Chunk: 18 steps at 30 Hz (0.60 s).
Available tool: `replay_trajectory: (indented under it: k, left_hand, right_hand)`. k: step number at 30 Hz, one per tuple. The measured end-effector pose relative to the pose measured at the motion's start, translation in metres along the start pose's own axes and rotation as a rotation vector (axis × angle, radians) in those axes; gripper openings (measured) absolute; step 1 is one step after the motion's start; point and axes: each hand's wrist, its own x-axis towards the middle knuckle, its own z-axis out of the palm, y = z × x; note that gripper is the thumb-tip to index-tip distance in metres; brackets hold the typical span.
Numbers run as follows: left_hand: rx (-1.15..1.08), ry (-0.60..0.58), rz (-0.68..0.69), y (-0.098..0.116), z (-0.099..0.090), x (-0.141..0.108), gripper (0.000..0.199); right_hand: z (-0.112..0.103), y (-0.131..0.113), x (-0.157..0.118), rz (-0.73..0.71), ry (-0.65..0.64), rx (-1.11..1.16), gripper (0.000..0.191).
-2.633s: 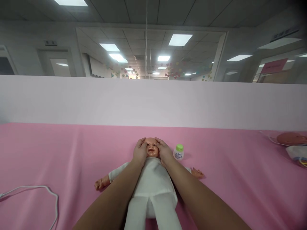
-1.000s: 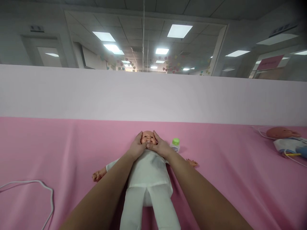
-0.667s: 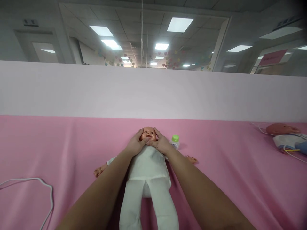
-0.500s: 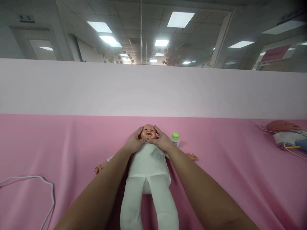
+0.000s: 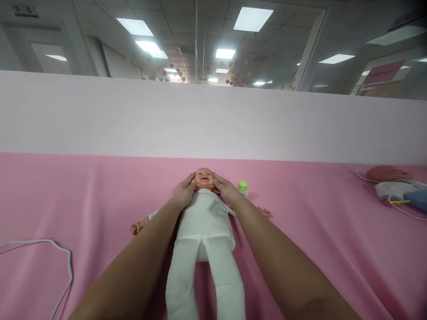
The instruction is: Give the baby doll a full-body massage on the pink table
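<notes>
plastic baby doll in a white cloth suit lies face up on the pink-covered bench, arms out to the sides, legs toward the camera. left hand is cupped flat against one side of the doll's head, right hand against the other; fingers spread and pressing, not clenched, nothing gripped. small white bottle with green cap stands just beside the doll's head, behind the right hand. white cable loops well apart from the doll on the left-hand side. second baby doll in pale clothes lies far off on the right-hand side. likely handling: head hard and smooth, a bit slippery; body soft, light, floppy. best hold looks like the torso or under the head.
</notes>
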Motion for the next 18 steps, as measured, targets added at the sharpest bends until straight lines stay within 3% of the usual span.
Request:
replay_trajectory:
  k: [5,9,12,18]
  left_hand:
    - [0.19,0.041,0.016,0.009,0.005,-0.005,0.071]
    - [0.32,0.046,0.04,0.016,0.008,-0.008,0.085]
    - [0.37,0.045,0.044,0.018,0.01,-0.01,0.088]
    - [0.519,0.025,0.063,0.027,0.012,-0.013,0.084]
  right_hand:
    - [0.003,-0.007,-0.004,-0.028,0.043,-0.177,0.072]
    - [0.008,-0.018,-0.013,-0.041,0.08,-0.438,0.095]
    - [0.013,-0.019,-0.014,-0.044,0.098,-0.45,0.104]
    - [0.013,-0.014,-0.01,-0.057,0.101,-0.422,0.102]
